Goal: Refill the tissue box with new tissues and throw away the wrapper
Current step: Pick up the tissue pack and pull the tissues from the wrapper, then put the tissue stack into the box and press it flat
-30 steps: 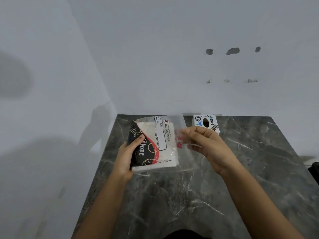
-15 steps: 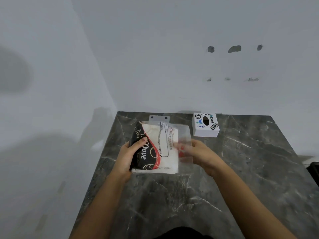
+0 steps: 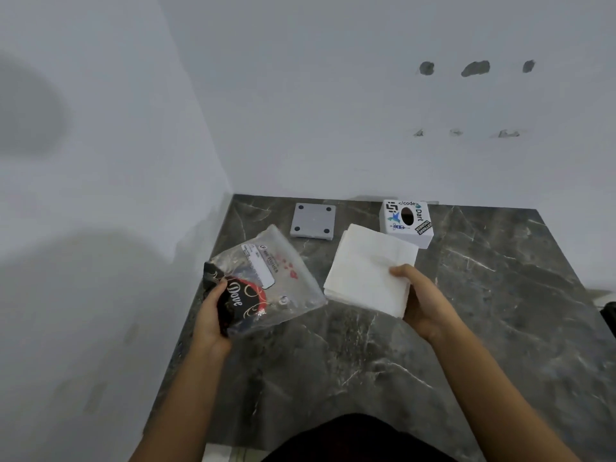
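**Beyond the right hand, the tissue box waits against the wall**

On the dark marble counter (image 3: pixel 433 345) everything takes its place from the tissue box (image 3: pixel 407 223), the small white cube with stickers and an oval hole on top, standing at the far edge against the wall.

Furthest to the left of the box, and nearer the person, the left hand (image 3: pixel 213 315) is closed on the wrapper (image 3: pixel 266 285), thumb over the printed black-and-red end. The clear plastic looks slack and empty, tilted up off the counter.

Between wrapper and box, back by the wall, a grey square plate (image 3: pixel 312 221) with four dark dots lies flat; it may be the box's base, though I cannot be sure.

Just to the near left of the box, the stack of white tissues (image 3: pixel 370 268) hangs in the right hand (image 3: pixel 425 308), thumb on top pinching its near corner, fingers hidden beneath. The stack's far corner comes almost up to the box, and I cannot tell whether they touch.

So the right hand is the nearer one, with the box straight ahead of it and slightly right. My guess is that the tissues go there next, while the wrapper has yet to be thrown away; no bin shows.
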